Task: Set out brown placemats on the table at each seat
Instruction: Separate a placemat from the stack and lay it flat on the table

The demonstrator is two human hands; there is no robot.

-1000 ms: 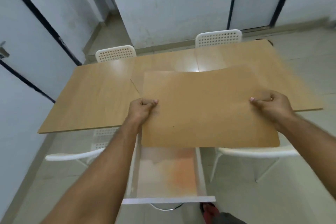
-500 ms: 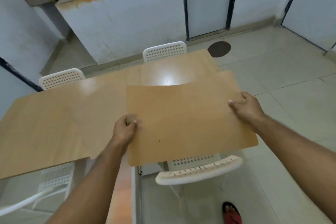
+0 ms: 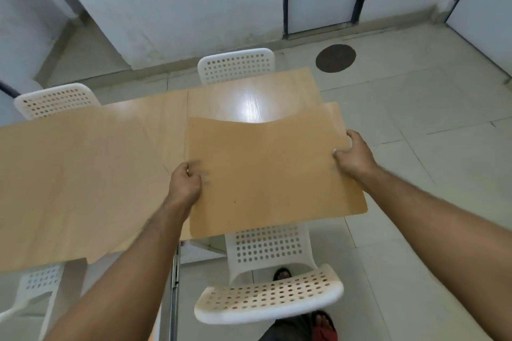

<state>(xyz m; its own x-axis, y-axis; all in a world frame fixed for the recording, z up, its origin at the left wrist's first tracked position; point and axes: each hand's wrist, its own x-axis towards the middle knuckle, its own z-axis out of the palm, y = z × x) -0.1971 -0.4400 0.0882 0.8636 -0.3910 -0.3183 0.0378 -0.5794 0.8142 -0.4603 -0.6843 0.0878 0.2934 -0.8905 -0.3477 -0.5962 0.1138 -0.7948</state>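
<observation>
I hold a brown placemat flat over the right end of the wooden table. My left hand grips its left edge and my right hand grips its right edge. The mat sags a little in the middle of its far edge and its near edge overhangs the table above a white perforated chair. I cannot tell whether the mat touches the tabletop. A second sheet seems to lie under it at the right, edge showing near my right hand.
Two white perforated chairs stand at the table's far side, another chair at the near left. A dark round floor cover lies beyond the table's right end. My sandalled feet are below the near chair.
I have moved right along the table with the placemat in both hands; it now sits over the right end, above the near right chair, and the view tilts further down.
</observation>
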